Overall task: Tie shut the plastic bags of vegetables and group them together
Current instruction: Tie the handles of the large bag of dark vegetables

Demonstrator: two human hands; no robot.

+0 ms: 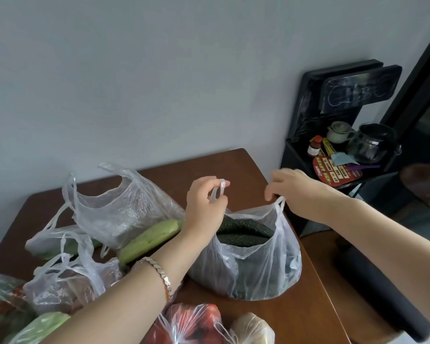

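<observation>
A clear plastic bag [253, 269] of dark green cucumbers stands open on the brown wooden table [296, 319]. My left hand [205, 204] pinches the bag's left handle, pulled upward. My right hand [297, 192] grips the right handle at the bag's far rim. A pale green squash [147, 240] lies left of this bag, half inside another open clear bag [119, 207]. More bags lie around: one with brownish produce [65, 286], one with red tomatoes [194, 324], one with greens and red bits [3, 306], and a pale round vegetable [253, 328] at the bottom.
The table stands against a grey wall [159, 83]. To the right, a black stand [343, 135] holds a teapot, a glass jar, a small bottle and a red fan. The table's right edge runs close to the cucumber bag.
</observation>
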